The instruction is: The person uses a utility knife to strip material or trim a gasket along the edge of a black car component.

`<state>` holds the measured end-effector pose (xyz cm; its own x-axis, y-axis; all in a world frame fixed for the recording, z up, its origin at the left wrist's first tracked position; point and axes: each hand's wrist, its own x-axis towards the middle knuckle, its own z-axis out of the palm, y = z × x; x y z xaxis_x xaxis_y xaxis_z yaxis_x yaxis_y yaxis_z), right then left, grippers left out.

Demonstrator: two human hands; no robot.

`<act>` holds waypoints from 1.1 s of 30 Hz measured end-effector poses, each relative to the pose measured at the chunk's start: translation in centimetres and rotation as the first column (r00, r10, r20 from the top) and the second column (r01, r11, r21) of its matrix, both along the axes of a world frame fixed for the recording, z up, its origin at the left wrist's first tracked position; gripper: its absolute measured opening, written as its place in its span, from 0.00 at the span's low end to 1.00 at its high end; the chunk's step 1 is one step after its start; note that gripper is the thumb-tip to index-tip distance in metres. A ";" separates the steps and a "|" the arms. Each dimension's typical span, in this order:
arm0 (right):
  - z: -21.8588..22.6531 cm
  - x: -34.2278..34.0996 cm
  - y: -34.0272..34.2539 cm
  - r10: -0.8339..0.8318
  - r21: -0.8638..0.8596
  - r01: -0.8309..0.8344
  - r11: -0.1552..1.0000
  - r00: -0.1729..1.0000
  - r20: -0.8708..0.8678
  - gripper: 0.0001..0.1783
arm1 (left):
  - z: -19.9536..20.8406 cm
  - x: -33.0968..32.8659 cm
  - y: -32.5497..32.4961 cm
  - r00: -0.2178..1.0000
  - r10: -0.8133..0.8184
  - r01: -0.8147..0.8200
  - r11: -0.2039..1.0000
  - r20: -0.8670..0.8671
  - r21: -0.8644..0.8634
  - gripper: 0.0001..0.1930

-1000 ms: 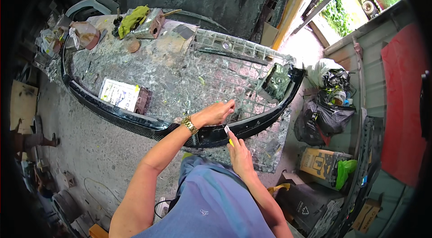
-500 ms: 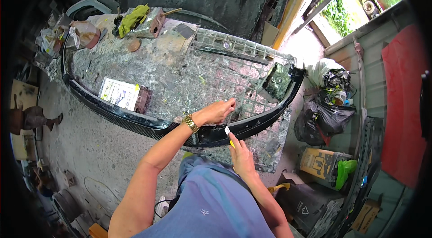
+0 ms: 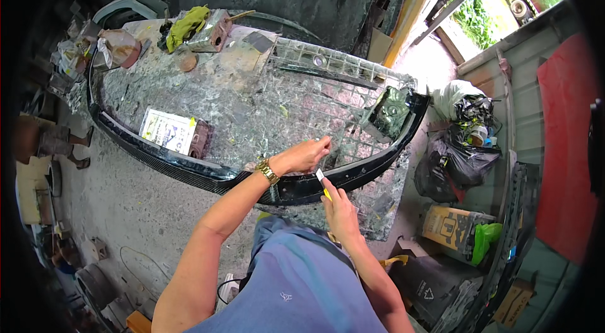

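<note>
A long curved black bumper lip (image 3: 340, 185), with a carbon-weave section on its left part, lies along the near side of the worktable. Over its right half, my left hand (image 3: 305, 156) is closed, fingertips pinched together; whatever they may hold is too small to make out. A gold watch (image 3: 268, 171) circles that wrist. Just right of it and nearer my body, my right hand (image 3: 342, 214) grips a yellow utility knife (image 3: 326, 194). Its pale blade end (image 3: 319, 175) points up toward the left fingers, above the lip's inner edge.
On the stained worktable (image 3: 246, 100) rest a white printed sheet (image 3: 166, 131), a brown block (image 3: 200, 138), a metal box (image 3: 387, 112) and a yellow-green cloth (image 3: 188, 27). Rubbish bags (image 3: 449, 166) and a cardboard box (image 3: 450, 227) stand at right. Another person (image 3: 53, 142) is at far left.
My right hand has moved slightly away from my body, bringing the knife blade up closer to the left fingers. My left hand stays in place. The person at far left has shifted.
</note>
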<state>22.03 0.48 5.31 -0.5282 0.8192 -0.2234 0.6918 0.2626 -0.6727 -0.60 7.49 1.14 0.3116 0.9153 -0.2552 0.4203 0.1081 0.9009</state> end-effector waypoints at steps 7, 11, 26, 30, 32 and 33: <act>0.3 1.2 -0.9 0.069 -0.037 -0.066 0.997 0.993 0.092 0.29 | 0.0 0.1 0.1 1.000 0.007 -0.007 1.000 -0.004 -0.002 0.09; -0.3 1.1 -1.0 0.049 -0.034 -0.047 0.998 0.996 0.069 0.29 | -0.3 0.1 0.0 1.000 0.014 -0.013 1.000 -0.011 0.016 0.09; 0.0 2.4 1.4 -0.080 -0.183 0.036 0.982 0.967 -0.240 0.26 | -2.7 -0.6 -0.3 0.999 -0.025 0.040 0.933 -0.045 0.359 0.09; 0.9 4.7 2.0 -0.259 -0.361 0.163 0.918 0.936 -0.236 0.26 | -1.7 0.1 -0.2 0.995 -0.101 0.092 0.947 0.015 0.308 0.10; 1.2 5.4 1.9 -0.321 -0.414 0.211 0.886 0.922 -0.216 0.26 | -1.3 0.5 -0.3 0.995 -0.084 0.070 0.974 0.060 0.213 0.08; 1.0 5.7 1.8 -0.339 -0.413 0.221 0.884 0.910 -0.237 0.26 | -1.0 0.5 -0.3 0.995 -0.079 0.068 0.986 0.066 0.153 0.07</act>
